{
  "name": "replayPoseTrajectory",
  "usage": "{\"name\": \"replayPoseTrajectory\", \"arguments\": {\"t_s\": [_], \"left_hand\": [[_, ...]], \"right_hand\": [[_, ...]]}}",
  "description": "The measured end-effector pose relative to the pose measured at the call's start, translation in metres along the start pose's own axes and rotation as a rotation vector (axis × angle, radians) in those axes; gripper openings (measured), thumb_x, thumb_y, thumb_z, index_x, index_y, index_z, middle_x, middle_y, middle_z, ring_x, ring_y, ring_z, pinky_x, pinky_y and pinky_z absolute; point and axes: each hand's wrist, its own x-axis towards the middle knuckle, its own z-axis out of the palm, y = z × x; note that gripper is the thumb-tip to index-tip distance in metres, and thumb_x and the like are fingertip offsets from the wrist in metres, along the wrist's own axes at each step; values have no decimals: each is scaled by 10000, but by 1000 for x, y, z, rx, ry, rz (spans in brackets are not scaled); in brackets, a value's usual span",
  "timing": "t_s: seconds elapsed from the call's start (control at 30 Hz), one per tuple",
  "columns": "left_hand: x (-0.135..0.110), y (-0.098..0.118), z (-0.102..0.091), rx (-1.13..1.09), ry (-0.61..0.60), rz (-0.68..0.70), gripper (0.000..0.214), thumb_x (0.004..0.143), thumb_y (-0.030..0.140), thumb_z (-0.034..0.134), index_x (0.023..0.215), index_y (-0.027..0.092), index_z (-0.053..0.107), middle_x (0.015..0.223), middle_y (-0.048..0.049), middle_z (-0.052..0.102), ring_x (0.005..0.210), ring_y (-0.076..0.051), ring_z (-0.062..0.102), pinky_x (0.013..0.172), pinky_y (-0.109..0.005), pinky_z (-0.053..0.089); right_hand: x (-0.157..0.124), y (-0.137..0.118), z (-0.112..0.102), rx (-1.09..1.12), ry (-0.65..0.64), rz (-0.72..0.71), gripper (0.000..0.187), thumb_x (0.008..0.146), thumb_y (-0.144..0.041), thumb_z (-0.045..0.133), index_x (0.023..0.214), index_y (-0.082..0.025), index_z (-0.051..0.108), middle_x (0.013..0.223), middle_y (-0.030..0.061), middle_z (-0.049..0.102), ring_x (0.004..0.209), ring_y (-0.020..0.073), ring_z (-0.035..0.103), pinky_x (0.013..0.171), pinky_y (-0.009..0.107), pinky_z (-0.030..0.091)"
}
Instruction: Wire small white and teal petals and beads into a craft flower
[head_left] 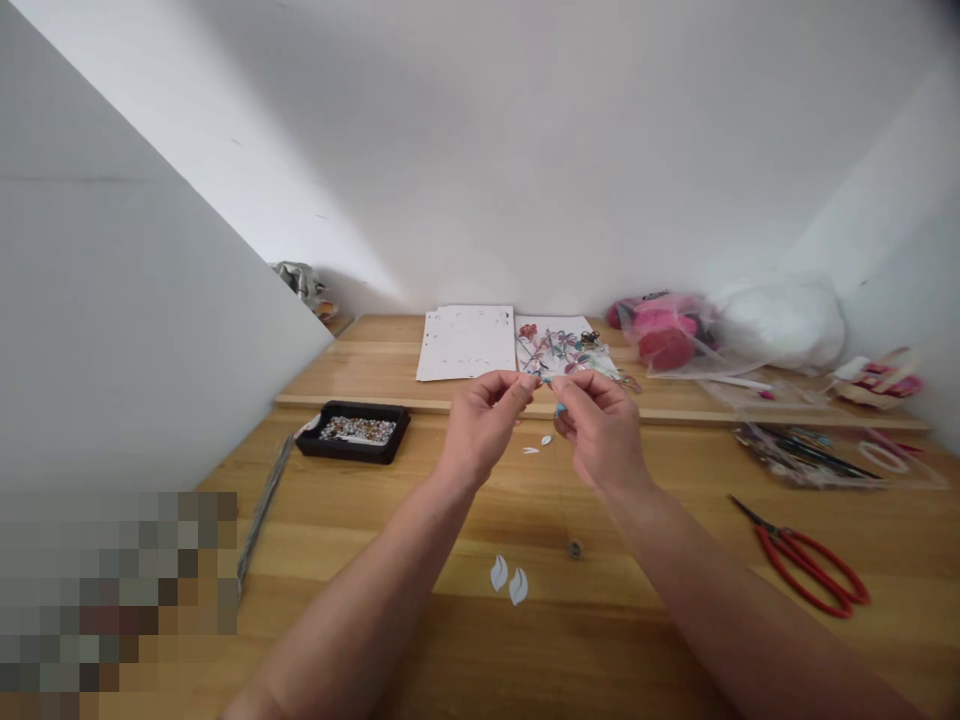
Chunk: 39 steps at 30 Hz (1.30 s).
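Note:
Both hands are raised together above the middle of the wooden table (375, 510). My left hand (484, 420) pinches its thumb and forefinger on a tiny piece I cannot make out. My right hand (596, 425) is closed in a pinch facing it, with a small blue bit (559, 408) showing at its fingers. Two small white petal shapes (508, 580) lie on the table between my forearms. Two smaller white scraps (538, 445) lie under the hands.
A black tray of small beads (352, 431) sits at the left. Red-handled scissors (806, 560) lie at the right. White paper sheets (466, 342) and a floral sheet (559, 350) lie behind. Plastic bags with pink items (664, 335) and tools (810, 455) crowd the back right.

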Motion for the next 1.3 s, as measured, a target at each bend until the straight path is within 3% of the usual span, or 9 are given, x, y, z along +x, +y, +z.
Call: {"name": "replayPoseTrajectory", "arguments": {"t_s": [0.3, 1.03, 1.3], "left_hand": [[0, 7, -1, -26, -2, -49, 173, 765, 335, 797, 801, 175, 741, 712, -6, 659, 617, -95, 502, 593, -234, 419], [0, 5, -1, -40, -11, -73, 183, 767, 338, 795, 751, 174, 716, 699, 6, 628, 620, -88, 475, 609, -232, 413], [3, 3, -4, -117, -35, -105, 221, 749, 361, 807, 760, 168, 700, 707, 17, 603, 604, -76, 464, 600, -227, 410]], "right_hand": [[-1, -1, 1, -9, -2, 4, 233, 747, -310, 806, 650, -201, 625, 473, -81, 432, 401, 51, 298, 402, 231, 215], [-3, -1, 0, -29, -25, -1, 235, 750, -336, 805, 662, -205, 631, 497, -74, 430, 419, 54, 292, 412, 235, 215], [0, -3, 1, 181, -46, 195, 276, 752, -463, 739, 710, -201, 663, 494, -61, 422, 421, 75, 287, 389, 223, 251]]}}
